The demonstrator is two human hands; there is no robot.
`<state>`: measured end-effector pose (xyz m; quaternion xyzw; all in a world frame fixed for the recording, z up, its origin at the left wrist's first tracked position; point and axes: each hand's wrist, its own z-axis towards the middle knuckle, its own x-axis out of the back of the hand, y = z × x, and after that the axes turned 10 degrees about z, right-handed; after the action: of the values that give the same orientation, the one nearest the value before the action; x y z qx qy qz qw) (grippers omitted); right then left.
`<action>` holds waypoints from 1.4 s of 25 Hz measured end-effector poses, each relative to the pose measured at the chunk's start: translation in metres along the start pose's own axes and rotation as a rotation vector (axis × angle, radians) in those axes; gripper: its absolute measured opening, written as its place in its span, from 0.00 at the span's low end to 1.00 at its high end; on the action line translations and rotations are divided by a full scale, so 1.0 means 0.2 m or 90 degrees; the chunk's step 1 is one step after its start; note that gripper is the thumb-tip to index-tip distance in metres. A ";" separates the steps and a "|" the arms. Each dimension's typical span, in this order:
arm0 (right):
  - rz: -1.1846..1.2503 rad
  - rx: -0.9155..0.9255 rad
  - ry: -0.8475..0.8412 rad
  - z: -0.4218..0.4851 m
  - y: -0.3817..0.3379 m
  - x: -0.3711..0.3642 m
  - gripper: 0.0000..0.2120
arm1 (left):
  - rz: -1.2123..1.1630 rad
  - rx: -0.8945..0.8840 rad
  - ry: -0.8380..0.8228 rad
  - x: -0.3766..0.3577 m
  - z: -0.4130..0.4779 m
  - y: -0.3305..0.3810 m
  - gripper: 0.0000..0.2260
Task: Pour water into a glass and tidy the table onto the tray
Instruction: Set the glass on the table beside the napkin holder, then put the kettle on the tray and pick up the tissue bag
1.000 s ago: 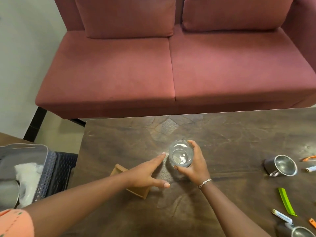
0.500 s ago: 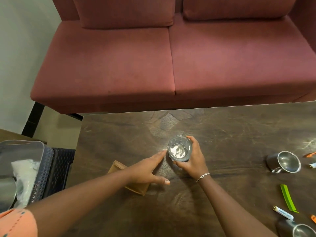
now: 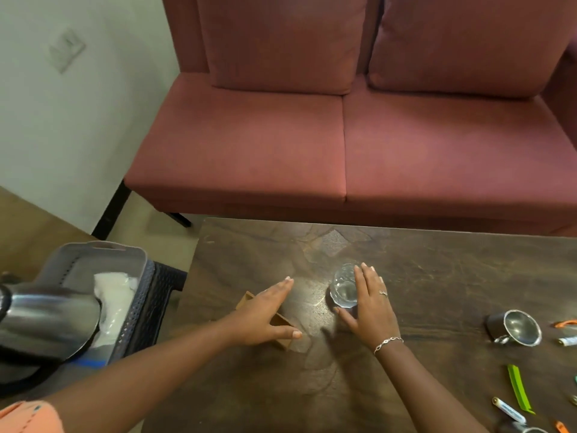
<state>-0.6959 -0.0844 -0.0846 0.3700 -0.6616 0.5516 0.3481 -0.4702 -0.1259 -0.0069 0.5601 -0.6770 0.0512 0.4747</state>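
Dark wood-grain coffee table [image 3: 437,276] stands in front of a dusty-red two-seat sofa [image 3: 312,145]; pale wall behind, at left.

Glass [image 3: 343,290]: clear, upright, water inside. It stands on the table toward the left half, about midway between the far and near edges.

Right hand [image 3: 370,307]: released, fingers straight and spread. The fingers lie along the glass's right side; whether they touch it cannot be told. Thumb points toward the glass's near side. Ring on one finger, chain bracelet at the wrist.

Left hand [image 3: 265,314]: open and flat, fingers extended, grasping nothing. It lies over a small brown wooden box [image 3: 282,328], which sits near the table's left edge, left of the glass and apart from it. Only the ends of the box show past the hand.

Right edge of the table: a steel cup [image 3: 515,331] with handle, lying tilted with its mouth toward the camera. Just beside it an orange item [image 3: 566,323] and a white tube-like item [image 3: 568,340], both cut off by the frame. Nearer the near-right corner: a green clip-like strip [image 3: 518,392], a white marker [image 3: 509,418].

Off the table, to its left: a grey plastic tray [image 3: 93,254] on a dark woven stand, holding white crumpled material [image 3: 114,295]. A shiny steel vessel [image 3: 46,323] is in front of the tray, partly out of frame.
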 end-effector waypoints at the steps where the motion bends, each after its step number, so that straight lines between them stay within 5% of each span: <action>1: -0.022 0.008 -0.007 -0.02 -0.05 0.02 0.45 | 0.013 0.004 0.017 0.01 -0.06 0.00 0.41; 13: -0.025 0.075 -0.022 -0.20 -0.67 0.03 0.38 | 0.059 0.046 0.092 0.05 -0.65 -0.25 0.39; 23: -0.005 0.114 -0.036 -0.13 -1.28 -0.25 0.35 | 0.119 0.072 0.144 0.12 -1.08 -0.84 0.36; 29: 0.025 0.196 -0.165 0.03 -1.76 -0.53 0.31 | 0.169 0.127 0.361 0.17 -1.41 -1.33 0.28; 32: -0.011 0.271 -0.208 0.11 -1.95 -0.66 0.25 | 0.093 0.290 0.569 0.11 -1.57 -1.54 0.18; 35: -0.058 0.324 -0.269 0.16 -2.08 -0.85 0.19 | -0.041 0.492 0.648 0.00 -1.63 -1.67 0.25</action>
<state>-0.2528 -0.1472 -0.0403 0.5802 -0.5429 0.5944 0.1241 -0.0091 -0.0530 0.0161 0.6166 -0.2822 0.5366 0.5022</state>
